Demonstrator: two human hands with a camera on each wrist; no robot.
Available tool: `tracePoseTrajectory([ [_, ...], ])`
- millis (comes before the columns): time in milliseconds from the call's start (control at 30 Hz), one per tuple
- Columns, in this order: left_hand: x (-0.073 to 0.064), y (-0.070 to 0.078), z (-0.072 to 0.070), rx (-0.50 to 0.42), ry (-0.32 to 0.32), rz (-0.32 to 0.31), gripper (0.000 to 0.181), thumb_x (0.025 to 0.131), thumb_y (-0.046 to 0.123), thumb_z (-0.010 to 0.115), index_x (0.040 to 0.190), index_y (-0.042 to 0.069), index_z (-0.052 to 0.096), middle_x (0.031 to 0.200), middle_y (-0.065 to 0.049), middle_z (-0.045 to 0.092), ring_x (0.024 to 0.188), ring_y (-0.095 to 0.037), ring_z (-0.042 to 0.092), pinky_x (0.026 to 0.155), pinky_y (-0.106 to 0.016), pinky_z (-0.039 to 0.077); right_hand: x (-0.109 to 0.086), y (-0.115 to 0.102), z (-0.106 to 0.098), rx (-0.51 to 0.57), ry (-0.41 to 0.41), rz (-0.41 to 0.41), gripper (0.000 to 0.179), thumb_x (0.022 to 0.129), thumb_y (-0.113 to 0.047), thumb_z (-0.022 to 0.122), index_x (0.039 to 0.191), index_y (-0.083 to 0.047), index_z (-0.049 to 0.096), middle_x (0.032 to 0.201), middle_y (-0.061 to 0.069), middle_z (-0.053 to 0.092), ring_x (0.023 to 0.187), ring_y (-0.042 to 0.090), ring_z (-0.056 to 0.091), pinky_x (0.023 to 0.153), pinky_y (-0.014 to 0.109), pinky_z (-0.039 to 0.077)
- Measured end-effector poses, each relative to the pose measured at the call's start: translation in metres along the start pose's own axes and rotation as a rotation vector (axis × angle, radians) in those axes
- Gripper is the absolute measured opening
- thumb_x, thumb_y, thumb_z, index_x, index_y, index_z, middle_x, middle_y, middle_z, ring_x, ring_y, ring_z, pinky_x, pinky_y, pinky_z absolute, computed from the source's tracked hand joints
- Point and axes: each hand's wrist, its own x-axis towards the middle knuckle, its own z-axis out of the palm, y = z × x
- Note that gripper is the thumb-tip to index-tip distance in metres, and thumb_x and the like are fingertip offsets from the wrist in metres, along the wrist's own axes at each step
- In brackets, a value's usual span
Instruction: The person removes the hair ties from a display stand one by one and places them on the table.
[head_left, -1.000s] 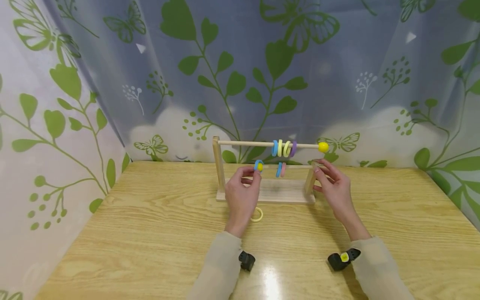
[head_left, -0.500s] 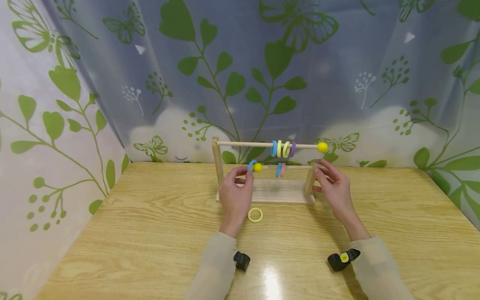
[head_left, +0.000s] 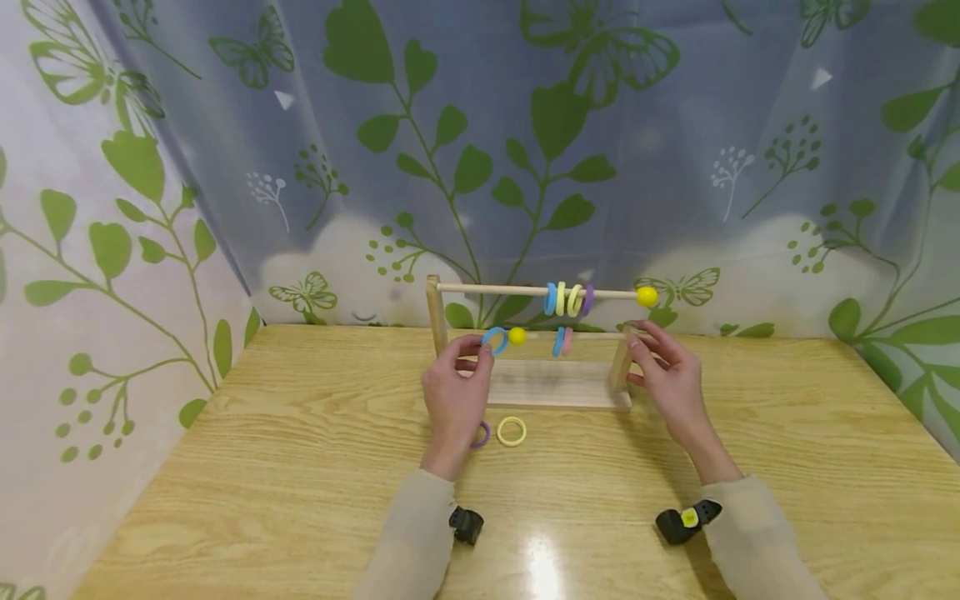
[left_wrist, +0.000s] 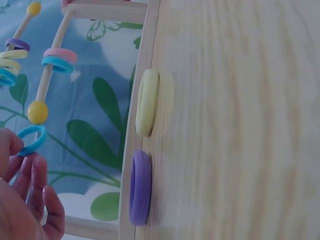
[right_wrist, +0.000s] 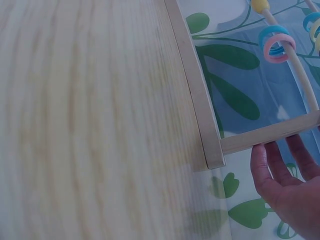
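Blue ring point(left_wrist: 43, 139) is up in the air, off the rod, just beside the yellow ball point(head_left: 517, 337) on the end of the lower rod point(head_left: 600, 337). The left hand point(head_left: 456, 398) pinches it by its edge with thumb and fingers, likely so the hole is not covered. The right hand point(head_left: 670, 382) pinches the top of the short post point(head_left: 621, 362), probably so the wooden stand point(head_left: 555, 400) does not wobble. A pink ring point(head_left: 567, 342) and another blue one hang on the lower rod. Four more rings hang on the upper rod point(head_left: 487, 288). A yellow ring point(left_wrist: 147, 102) and a purple ring point(left_wrist: 142, 187) lie on the counter point(head_left: 300, 467) in front, perhaps to be easy to reach. The yellow sticker point(head_left: 689, 517) near the right wrist has marks too small to read; no brand name can be read.
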Motion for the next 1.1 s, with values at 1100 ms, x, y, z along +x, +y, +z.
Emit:
tracePoseTrajectory([
  [1100, -0.004, 0.000, -0.020, -0.098, -0.177, -0.054, 0.011, 0.089, 0.011, 0.075, 0.100, 0.010, 0.078, 0.089, -0.008, 0.079, 0.074, -0.020, 0.070, 0.066, -0.019, 0.055, -0.001, -0.001, -0.001, -0.024, -0.006, 0.007, 0.050, 0.104, -0.027, 0.060, 0.147, -0.003, 0.052, 0.109, -0.025, 0.064, 0.101, -0.005, 0.064, 0.073, 0.019, 0.060],
])
